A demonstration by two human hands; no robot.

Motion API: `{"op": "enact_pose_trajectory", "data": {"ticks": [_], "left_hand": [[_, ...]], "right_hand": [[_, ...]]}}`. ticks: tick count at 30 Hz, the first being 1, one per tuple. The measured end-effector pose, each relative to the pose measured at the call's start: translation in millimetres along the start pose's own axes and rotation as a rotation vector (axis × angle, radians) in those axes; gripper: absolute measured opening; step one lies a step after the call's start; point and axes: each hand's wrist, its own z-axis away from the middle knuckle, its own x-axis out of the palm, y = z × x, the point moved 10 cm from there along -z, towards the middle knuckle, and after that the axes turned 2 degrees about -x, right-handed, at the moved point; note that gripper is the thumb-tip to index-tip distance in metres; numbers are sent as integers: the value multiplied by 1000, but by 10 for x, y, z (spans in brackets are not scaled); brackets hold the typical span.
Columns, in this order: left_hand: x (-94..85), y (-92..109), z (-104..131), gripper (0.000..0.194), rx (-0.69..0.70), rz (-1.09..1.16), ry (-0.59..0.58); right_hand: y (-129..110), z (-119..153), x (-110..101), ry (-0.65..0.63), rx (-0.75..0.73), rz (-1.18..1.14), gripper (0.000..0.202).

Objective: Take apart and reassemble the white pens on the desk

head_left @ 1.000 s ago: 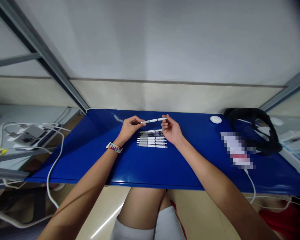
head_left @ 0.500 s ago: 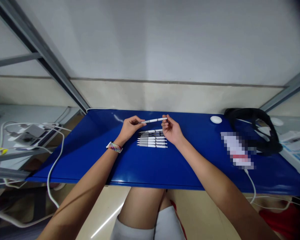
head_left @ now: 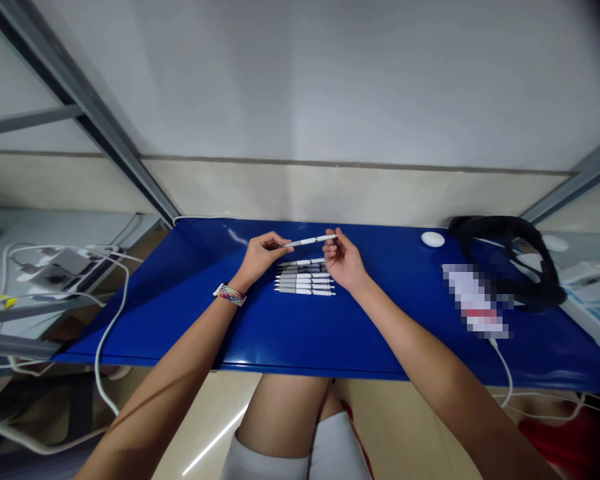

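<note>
A white pen [head_left: 311, 241] is held up nearly level between my two hands, just beyond a row of pens on the table. My left hand [head_left: 261, 257] pinches its left end between thumb and fingers. At its right end, the fingers of my right hand [head_left: 345, 260] are curled and close on the tip. Below the raised pen, several white and grey pens [head_left: 307, 287] lie side by side, their points to the left. My right hand partly covers the right ends of the far ones.
The pens lie on a blue table [head_left: 300, 337]. To the right are a white oval object [head_left: 433, 239], a black strap-like headset [head_left: 535, 260] and a blurred-out device [head_left: 475, 300] with a white cable. A white power strip [head_left: 60, 270] and cables sit at left.
The pen's right end has shifted very slightly right between my fingers. Both hands otherwise stay in place, and the row of pens is unchanged.
</note>
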Motion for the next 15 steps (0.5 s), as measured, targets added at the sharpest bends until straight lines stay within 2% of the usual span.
{"op": "enact_pose_trajectory", "data": {"ticks": [12,15], "left_hand": [[13,23,8,28,-6,-1,0],[16,19,7,29,-5,-2,-8]], "right_hand": [[-13,-11,-15,5,-28,47,16],[-25,-23,-23,-8,-31,38,26]]}}
